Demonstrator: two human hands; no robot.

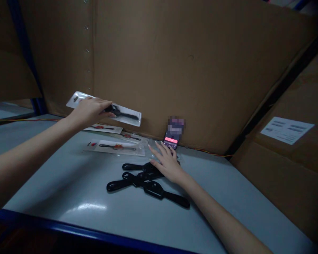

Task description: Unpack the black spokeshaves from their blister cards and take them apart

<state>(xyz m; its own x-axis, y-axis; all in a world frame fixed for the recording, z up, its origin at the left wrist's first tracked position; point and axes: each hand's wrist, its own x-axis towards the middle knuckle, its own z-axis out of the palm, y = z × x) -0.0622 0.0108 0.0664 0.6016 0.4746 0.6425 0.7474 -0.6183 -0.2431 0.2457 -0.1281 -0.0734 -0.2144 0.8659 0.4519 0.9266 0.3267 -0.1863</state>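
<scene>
Raised above the back left of the table, my left hand grips a blister pack from above. A black two-handled tool, which looks like a spokeshave, shows inside the pack. My right hand has its fingers spread over a loose pile of black spokeshaves in the middle of the table. It covers part of the rear spokeshave; whether it touches that one I cannot tell. Below and beyond my left hand lie several more packs, the nearest being a flat blister pack with a dark tool in it.
A phone with a lit screen leans at the back, just beyond my right fingertips. Cardboard walls enclose the back and right of the grey table. A red and yellow cable runs along the rear. The front edge is blue.
</scene>
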